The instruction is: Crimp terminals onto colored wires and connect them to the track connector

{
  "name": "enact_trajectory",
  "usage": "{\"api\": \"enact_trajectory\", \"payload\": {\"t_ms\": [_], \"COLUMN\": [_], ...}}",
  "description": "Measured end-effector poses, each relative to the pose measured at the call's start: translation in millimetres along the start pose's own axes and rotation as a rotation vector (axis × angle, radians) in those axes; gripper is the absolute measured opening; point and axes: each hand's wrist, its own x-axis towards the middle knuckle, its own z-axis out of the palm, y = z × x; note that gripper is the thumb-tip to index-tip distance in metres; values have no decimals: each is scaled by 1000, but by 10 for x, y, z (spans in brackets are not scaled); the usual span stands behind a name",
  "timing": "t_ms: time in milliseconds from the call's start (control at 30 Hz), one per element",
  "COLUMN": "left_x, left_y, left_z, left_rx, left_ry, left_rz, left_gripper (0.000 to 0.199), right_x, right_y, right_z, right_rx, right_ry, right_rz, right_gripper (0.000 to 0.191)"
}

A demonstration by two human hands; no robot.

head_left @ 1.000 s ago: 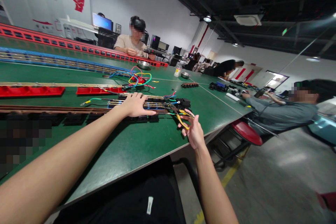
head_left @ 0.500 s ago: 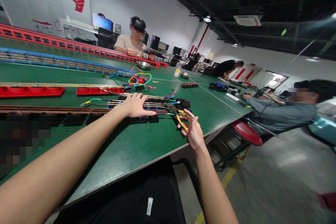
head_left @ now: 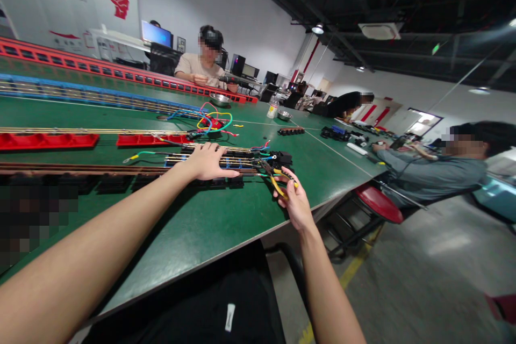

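My left hand (head_left: pixel 210 162) lies with its fingers spread on a long rail assembly (head_left: pixel 239 163) of brass-coloured rods with blue and black parts. In my right hand (head_left: pixel 297 201) are yellow-handled pliers (head_left: pixel 278 181), their handles spread apart. The jaws are at the right end of the assembly, among wire ends; what lies between them is too small to tell. A blue wire with a ring terminal (head_left: pixel 274 157) sticks out beside the jaws. To the left of my left hand, a green wire (head_left: pixel 147 153) ends in a yellow terminal.
Red trays (head_left: pixel 48 141), a blue rail (head_left: pixel 100 95) and a red rail (head_left: pixel 100 68) lie across the green table (head_left: pixel 193 236). Coloured wires (head_left: pixel 217 122), a metal bowl (head_left: pixel 220 99) and a bottle (head_left: pixel 273 107) are further back. People sit across and at the right.
The fingers of my right hand have shifted slightly on the plier handles. My left hand has not visibly moved.
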Motion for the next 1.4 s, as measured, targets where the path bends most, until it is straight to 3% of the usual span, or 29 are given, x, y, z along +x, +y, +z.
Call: {"api": "enact_trajectory", "payload": {"t_ms": [867, 1400], "left_x": [-4, -3], "left_y": [8, 4], "left_z": [-19, -17], "left_rx": [-4, -8], "left_ry": [6, 3], "left_rz": [7, 8], "left_gripper": [106, 107], "right_x": [-1, 18], "right_y": [3, -13], "right_z": [51, 50], "right_rx": [-34, 64], "right_ry": [46, 70], "right_rz": [-23, -16], "right_gripper": [50, 48]}}
